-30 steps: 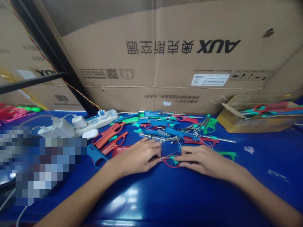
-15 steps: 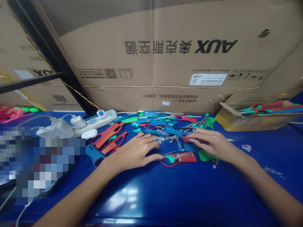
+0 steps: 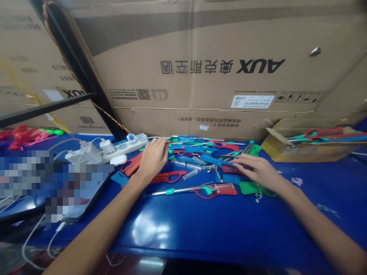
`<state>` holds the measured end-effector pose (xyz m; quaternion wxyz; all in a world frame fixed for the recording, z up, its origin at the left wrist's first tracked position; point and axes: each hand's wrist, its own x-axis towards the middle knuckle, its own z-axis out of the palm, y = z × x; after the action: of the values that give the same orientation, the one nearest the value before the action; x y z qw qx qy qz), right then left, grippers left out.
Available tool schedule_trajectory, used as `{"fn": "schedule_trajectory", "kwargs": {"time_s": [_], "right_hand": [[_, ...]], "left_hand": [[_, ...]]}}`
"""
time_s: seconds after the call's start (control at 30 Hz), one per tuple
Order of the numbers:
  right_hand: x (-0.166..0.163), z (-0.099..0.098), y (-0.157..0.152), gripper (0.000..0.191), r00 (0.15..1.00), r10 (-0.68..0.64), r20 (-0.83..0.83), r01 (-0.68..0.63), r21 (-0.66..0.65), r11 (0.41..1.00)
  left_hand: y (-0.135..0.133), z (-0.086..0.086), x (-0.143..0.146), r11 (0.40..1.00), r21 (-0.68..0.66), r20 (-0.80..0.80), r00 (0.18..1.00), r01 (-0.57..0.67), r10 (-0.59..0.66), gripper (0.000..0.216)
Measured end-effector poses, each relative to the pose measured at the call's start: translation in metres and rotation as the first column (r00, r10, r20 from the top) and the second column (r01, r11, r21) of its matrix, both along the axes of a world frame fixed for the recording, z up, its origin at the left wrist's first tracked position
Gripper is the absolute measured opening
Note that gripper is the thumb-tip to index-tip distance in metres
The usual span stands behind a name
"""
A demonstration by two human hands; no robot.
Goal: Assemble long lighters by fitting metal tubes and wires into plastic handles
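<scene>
On the blue table (image 3: 206,229) lies a heap of red, blue and green plastic handle shells and metal rods (image 3: 206,152). My left hand (image 3: 153,157) reaches into the heap's left end, fingers curled down over green and blue pieces. My right hand (image 3: 255,170) lies flat on the right side, fingertips on a blue shell (image 3: 215,161). In front of the heap lies a red handle with a green trigger and a long metal rod (image 3: 213,189). A loose red shell (image 3: 169,177), small clear tubes (image 3: 190,174) and a green shell (image 3: 249,188) lie close by.
A white power strip (image 3: 126,144) with plugged chargers (image 3: 86,152) and a small white case (image 3: 119,159) sit at the left. A cardboard tray (image 3: 304,149) with assembled pieces stands at the right. Big cardboard boxes (image 3: 223,68) wall the back. Cables and a phone (image 3: 83,202) lie front left.
My left hand has let go of the red rod piece and moved up and left into the heap. The rod piece now lies uncovered. My right hand has hardly moved in the last half second.
</scene>
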<state>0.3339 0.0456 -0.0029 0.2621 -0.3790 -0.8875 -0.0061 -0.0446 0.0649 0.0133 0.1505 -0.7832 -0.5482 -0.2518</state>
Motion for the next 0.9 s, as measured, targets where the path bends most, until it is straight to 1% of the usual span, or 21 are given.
{"fn": "schedule_trajectory", "kwargs": {"time_s": [0.1,0.2,0.37,0.43,0.5,0.57,0.67,0.77,0.8,0.9], "right_hand": [[-0.002,0.002,-0.001,0.028,0.999,-0.033,-0.028,0.033,0.016,0.999],[-0.005,0.005,-0.002,0.029,0.998,-0.033,-0.045,0.034,0.017,0.999],[-0.007,0.007,-0.004,0.028,0.998,-0.03,-0.061,0.03,-0.001,1.0],[-0.008,0.005,-0.004,0.028,0.997,-0.033,-0.069,0.032,-0.015,0.999],[-0.012,0.004,-0.005,0.028,0.997,-0.02,-0.068,0.017,-0.049,0.999],[-0.018,0.003,-0.008,0.028,0.999,0.01,-0.052,-0.015,-0.103,0.995],[-0.031,0.004,-0.016,0.029,0.998,0.068,-0.009,-0.069,-0.195,0.979],[-0.042,0.009,-0.025,0.029,0.993,0.113,0.019,-0.102,-0.296,0.95],[-0.044,0.011,-0.028,0.028,0.992,0.121,0.025,-0.106,-0.329,0.938],[-0.048,0.017,-0.032,0.026,0.988,0.145,0.045,-0.113,-0.428,0.897]], "left_hand": [[0.003,-0.002,-0.005,0.999,-0.021,-0.002,0.999,-0.034,0.034,0.021],[0.005,-0.006,-0.007,0.999,-0.028,-0.022,0.999,-0.041,0.04,0.021],[0.007,-0.01,-0.007,0.998,-0.064,-0.062,0.998,-0.004,0.0,0.02],[0.004,-0.009,-0.004,0.994,-0.099,-0.085,0.994,0.055,-0.063,0.019],[-0.002,-0.006,0.002,0.977,-0.143,-0.094,0.98,0.161,-0.175,0.022],[-0.012,-0.004,0.014,0.937,-0.188,-0.073,0.947,0.295,-0.312,0.027],[-0.033,-0.003,0.037,0.85,-0.251,-0.019,0.876,0.462,-0.482,0.026],[-0.052,-0.008,0.057,0.786,-0.307,-0.006,0.825,0.537,-0.565,0.024],[-0.057,-0.01,0.062,0.778,-0.317,-0.006,0.819,0.543,-0.574,0.025],[-0.063,-0.016,0.068,0.777,-0.335,0.001,0.825,0.533,-0.565,0.023]]}}
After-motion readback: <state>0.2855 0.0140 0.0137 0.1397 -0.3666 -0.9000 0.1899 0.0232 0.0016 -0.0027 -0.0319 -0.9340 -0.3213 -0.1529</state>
